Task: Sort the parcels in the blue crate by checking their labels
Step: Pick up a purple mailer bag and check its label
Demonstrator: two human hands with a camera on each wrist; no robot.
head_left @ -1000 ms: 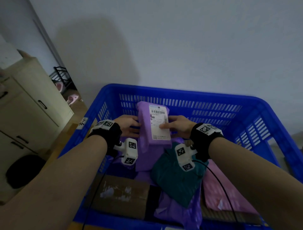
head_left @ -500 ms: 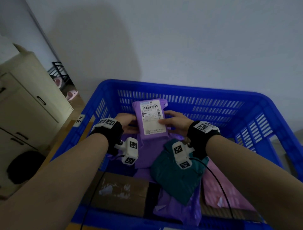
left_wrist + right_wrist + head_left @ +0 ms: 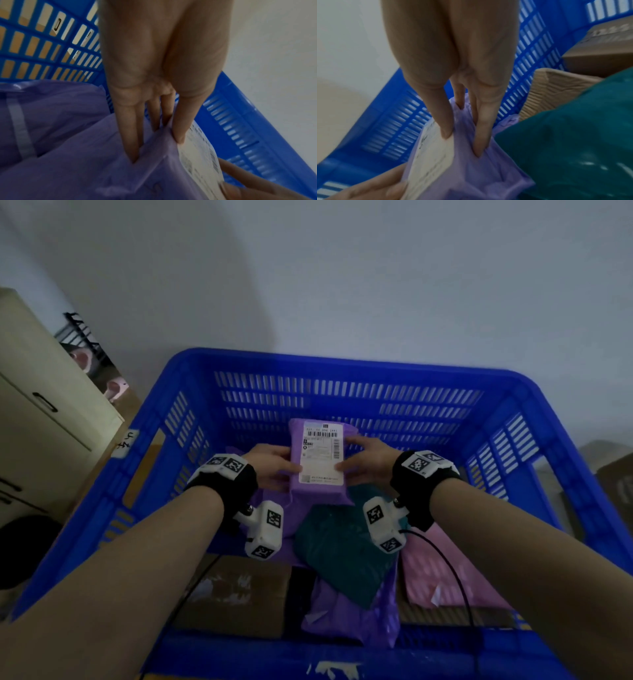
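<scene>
The blue crate (image 3: 342, 364) holds a heap of parcels: a brown cardboard box (image 3: 236, 594), a teal bag (image 3: 342, 553) and a pink bag (image 3: 442, 577). Above them, near the far wall, the purple parcel (image 3: 318, 491) is held up with its white label (image 3: 321, 453) facing the camera. The left hand (image 3: 270, 463) pinches its left edge, thumb on front; the right hand (image 3: 368, 462) pinches the right edge likewise.
</scene>
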